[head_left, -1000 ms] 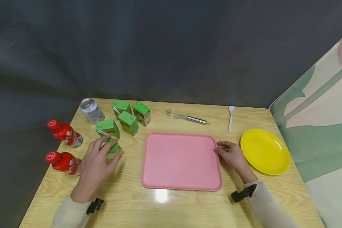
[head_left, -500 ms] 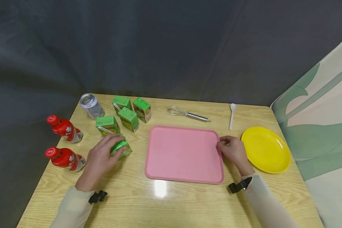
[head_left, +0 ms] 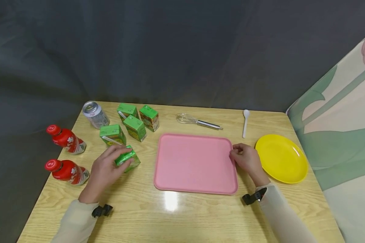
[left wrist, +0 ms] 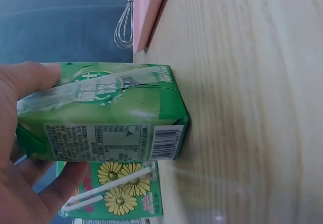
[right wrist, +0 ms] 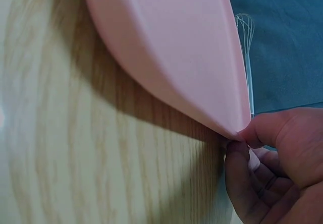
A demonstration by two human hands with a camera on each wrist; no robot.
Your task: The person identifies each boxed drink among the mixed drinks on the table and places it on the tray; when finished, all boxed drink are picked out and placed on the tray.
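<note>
**Left hand on a juice carton, right hand pinching the tray's edge**

The left hand (head_left: 104,170) has its grip wrapped round a green juice carton (head_left: 127,160), thumb on one face and fingers on the other; the carton lies tipped on its side on the desk (head_left: 182,216), just left of the pink tray (head_left: 194,162). The right hand (head_left: 246,160) pinches the tray's right rim between thumb and fingertips, and the wrist view shows that edge lifted slightly off the desk.

The carton is probably light, with thin walls that would dent under a hard squeeze, and a straw in clear wrap is stuck to one face; holding it across the broad faces looks safest. The tray appears stiff, smooth plastic, best taken by its rolled rim.

Counted: five green cartons, two red bottles (head_left: 66,140), one silver can (head_left: 95,114), one whisk (head_left: 197,122), one white spoon (head_left: 245,121), one yellow plate (head_left: 281,158), one tray.
</note>
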